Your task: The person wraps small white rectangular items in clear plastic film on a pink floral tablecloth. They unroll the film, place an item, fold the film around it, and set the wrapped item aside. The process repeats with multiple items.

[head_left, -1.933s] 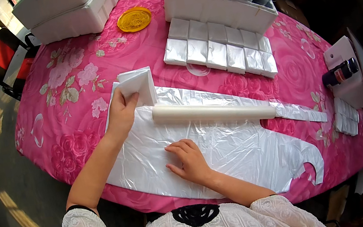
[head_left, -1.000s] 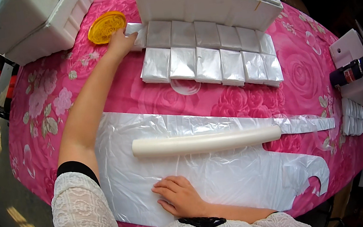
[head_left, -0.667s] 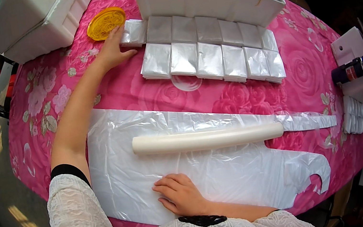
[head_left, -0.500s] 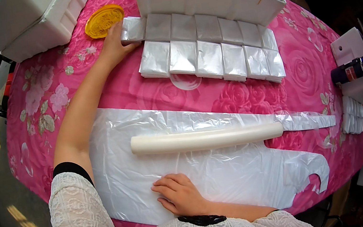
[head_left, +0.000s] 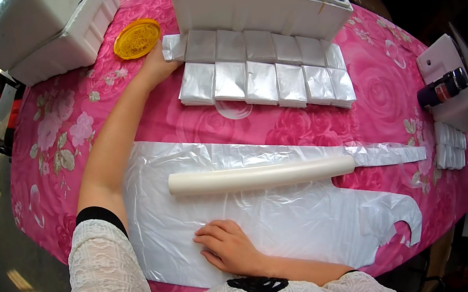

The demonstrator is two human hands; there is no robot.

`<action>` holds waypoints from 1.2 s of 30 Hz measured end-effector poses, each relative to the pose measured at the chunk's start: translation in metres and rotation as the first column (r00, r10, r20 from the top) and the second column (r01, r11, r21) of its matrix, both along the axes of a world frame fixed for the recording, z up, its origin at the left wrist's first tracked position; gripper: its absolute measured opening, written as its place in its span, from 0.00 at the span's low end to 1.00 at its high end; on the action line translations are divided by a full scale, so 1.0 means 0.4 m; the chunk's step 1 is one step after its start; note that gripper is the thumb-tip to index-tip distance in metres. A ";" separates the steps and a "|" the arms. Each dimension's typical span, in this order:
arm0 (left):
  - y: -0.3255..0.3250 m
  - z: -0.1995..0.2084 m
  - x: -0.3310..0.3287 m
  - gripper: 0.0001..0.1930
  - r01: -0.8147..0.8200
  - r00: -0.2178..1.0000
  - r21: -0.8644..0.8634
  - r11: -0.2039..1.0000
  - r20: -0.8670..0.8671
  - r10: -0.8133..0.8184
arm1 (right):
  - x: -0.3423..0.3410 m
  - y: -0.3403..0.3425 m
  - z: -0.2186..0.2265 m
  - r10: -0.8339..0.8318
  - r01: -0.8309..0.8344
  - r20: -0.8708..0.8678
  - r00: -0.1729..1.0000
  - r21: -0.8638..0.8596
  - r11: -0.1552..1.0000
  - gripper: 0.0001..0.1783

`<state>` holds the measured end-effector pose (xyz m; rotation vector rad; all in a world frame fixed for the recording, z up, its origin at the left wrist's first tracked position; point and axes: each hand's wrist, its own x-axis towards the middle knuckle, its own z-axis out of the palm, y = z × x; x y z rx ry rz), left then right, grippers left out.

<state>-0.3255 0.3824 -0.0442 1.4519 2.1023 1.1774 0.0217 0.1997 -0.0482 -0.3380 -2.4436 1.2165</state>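
My left hand (head_left: 160, 67) reaches to the far side of the table. Its fingers and thumb are around the left end of a silvery folded plastic packet (head_left: 174, 47), the leftmost in the back row; some fingertips are hidden. My right hand (head_left: 231, 249) lies palm down on a large flat white plastic bag (head_left: 303, 221) with strap-like handles, its fingers slightly spread and holding nothing. Across that bag lies a long white roll (head_left: 261, 175), just beyond my right hand. Two rows of folded packets (head_left: 261, 82) sit side by side behind it.
A yellow dish of rubber bands (head_left: 137, 38) is beside my left hand. Foam boxes stand at the back left (head_left: 63, 48) and behind the packets (head_left: 259, 7). On the right are a dark bottle (head_left: 443, 89), another white box (head_left: 459, 106) and more folded packets (head_left: 450, 145).
The view has shifted slightly, so the table and things on it sit a little differently. My left hand stays at the end packet, and my right hand still rests on the bag.
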 end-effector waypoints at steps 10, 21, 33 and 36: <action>-0.052 -0.020 -0.014 0.42 -0.192 0.927 -0.032 0.981 -0.334 0.171 | 0.011 -0.015 -0.010 0.032 -0.032 -0.010 0.999 0.010 0.999 0.19; -0.482 0.108 0.361 0.30 0.057 0.987 -0.009 0.998 -0.148 -0.058 | 0.203 0.287 0.042 -0.580 0.448 0.062 0.812 0.571 0.688 0.33; -0.623 -0.012 0.864 0.41 0.455 0.880 -0.014 0.890 -0.143 -0.453 | 0.474 0.042 0.058 -0.277 0.218 0.309 0.910 0.211 0.953 0.32; -0.596 -0.021 0.916 0.39 0.469 0.873 0.032 0.882 -0.167 -0.458 | 0.552 0.082 -0.014 -0.349 0.214 0.259 0.901 0.435 0.875 0.30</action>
